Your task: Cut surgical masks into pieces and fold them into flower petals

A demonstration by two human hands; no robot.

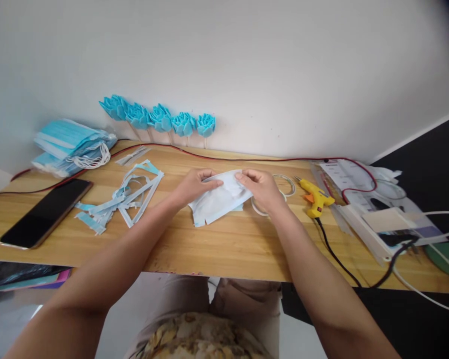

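Both hands hold a pale blue and white sheet of face mask material [220, 200] over the middle of the table. My left hand [199, 185] pinches its upper left edge, thumb on top. On the upper right corner, my right hand [260, 187] has a closed grip, thumb on the near face. The sheet's lower left edge shows a small slit. A bit of blue material [238, 207] peeks out under it. Close to my right hand lie rolls of tape [289, 185], partly hidden. Cut mask strips [121, 199] lie in a loose heap left of my left hand.
Blue flowers on sticks [160, 118] lean against the wall. A stack of face masks [69, 142] and a phone [47, 214] lie left. At right are a yellow glue gun [317, 198], a white power strip [364, 234] and cables. A red-black wire [224, 158] runs along the back.
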